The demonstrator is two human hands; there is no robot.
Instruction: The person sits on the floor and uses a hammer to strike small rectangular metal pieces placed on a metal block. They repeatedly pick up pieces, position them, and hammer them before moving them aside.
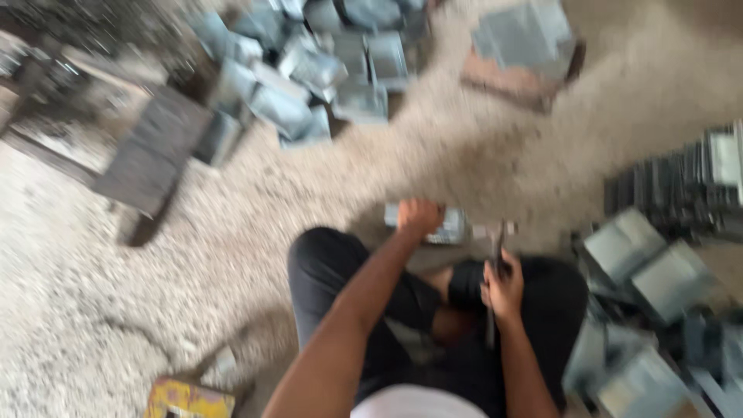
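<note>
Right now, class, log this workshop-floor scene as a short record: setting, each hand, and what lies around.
Setting: person seated on a gravelly floor, view blurred
Left hand: resting on a grey metal box on the ground
Right hand: gripping a thin dark tool, type unclear
Around: heap of grey metal boxes ahead, more boxes at right, dark slab at left

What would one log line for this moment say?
left hand: on grey metal box | right hand: gripping dark tool | seated on gravel floor
</note>
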